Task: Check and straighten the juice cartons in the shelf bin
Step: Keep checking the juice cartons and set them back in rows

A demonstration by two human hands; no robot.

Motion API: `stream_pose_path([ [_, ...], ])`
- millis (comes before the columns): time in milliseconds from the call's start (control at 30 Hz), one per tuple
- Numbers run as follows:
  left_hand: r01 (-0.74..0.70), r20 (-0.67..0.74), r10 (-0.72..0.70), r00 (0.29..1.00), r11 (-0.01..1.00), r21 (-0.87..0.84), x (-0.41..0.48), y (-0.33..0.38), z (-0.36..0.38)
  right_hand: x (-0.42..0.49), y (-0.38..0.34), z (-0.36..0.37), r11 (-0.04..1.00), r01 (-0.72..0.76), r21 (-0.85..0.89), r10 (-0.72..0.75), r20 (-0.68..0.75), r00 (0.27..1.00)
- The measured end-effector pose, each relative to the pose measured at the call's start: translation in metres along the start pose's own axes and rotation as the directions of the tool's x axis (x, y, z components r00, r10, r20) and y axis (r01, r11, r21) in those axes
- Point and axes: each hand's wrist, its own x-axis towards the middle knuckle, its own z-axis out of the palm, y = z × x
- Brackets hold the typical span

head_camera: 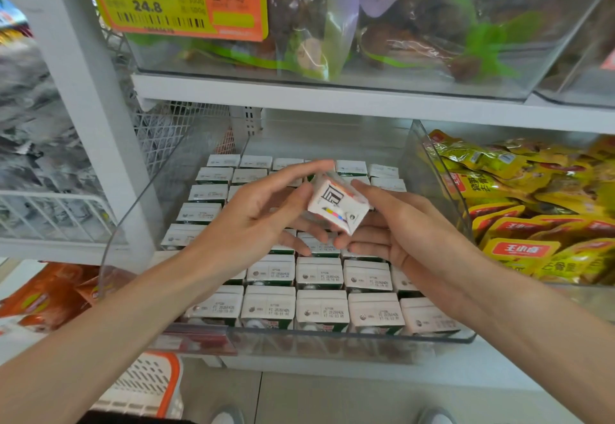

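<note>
Head view. Single small white juice carton is held in the air above the middle rows of the clear plastic shelf bin, tilted, one end face turned toward the camera.

Left hand: index finger along the carton's far top edge, thumb at its left face, lower fingers underneath; a loose, fairly open pinch. Right hand: thumb on the right edge, fingers curled beneath.

Risks, as judged:
- Hold is light and at the fingertips, so turning the carton further could let it slip and drop onto the packed cartons below, knocking a row askew.
- Its slot is hidden by the hands; pushing it back at a tilt could wedge or dent neighbours.
- Forearms hang just over the near rows and could brush them.

Carton appearance: white end face with a black printed figure and a coloured strip; corners look square. Binned cartons stand upright in close rows, date codes facing up.
</note>
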Motion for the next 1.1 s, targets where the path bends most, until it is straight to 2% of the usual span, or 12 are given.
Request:
stream_pose_path([
  [67,0.026,-0.040,-0.026,0.999,1.000,-0.017,0.001,-0.002,0.000,-0.002,0.001,0.001,1.000,0.011,0.012,-0.011,0.047,0.999],
  [133,0.082,-0.063,-0.083,0.995,0.996,-0.025,0.002,-0.003,0.000,-0.004,0.002,0.003,0.998,0.019,0.055,-0.021,0.032,0.999],
  [267,0.161,0.015,-0.160,0.987,0.987,-0.024,0.003,-0.001,0.002,-0.004,-0.001,0.006,0.997,0.064,0.038,-0.063,-0.019,0.998],
  [467,0.274,0.002,-0.280,0.960,0.939,-0.210,0.005,0.001,-0.003,-0.005,-0.001,0.009,0.993,0.104,-0.061,-0.100,0.071,0.992],
  [633,0.296,0.008,-0.299,0.954,0.937,-0.186,0.002,0.001,-0.005,-0.004,-0.008,0.012,0.997,0.042,-0.065,-0.033,0.139,0.990],
  [700,0.288,-0.014,-0.292,0.956,0.947,-0.141,0.001,0.001,-0.003,-0.005,-0.008,0.011,0.993,0.051,-0.102,-0.032,0.182,0.983],
  [800,0.250,-0.068,-0.258,0.964,0.963,-0.106,0.001,0.002,0.000,-0.005,-0.008,0.008,0.998,0.022,-0.062,-0.007,0.231,0.973],
  [867,0.248,-0.087,-0.258,0.962,0.963,-0.109,0.001,0.003,0.000,-0.002,-0.009,0.006,1.000,0.001,-0.008,0.001,0.241,0.971],
  [1000,0.271,-0.037,-0.277,0.960,0.956,-0.112,0.002,0.004,-0.002,0.000,-0.008,0.006,0.996,-0.025,0.082,0.003,0.262,0.965],
  [1100,0.241,-0.124,-0.245,0.962,0.969,-0.047,0.001,0.006,-0.004,0.002,-0.002,0.006,0.998,-0.018,0.058,0.004,0.228,0.974],
])
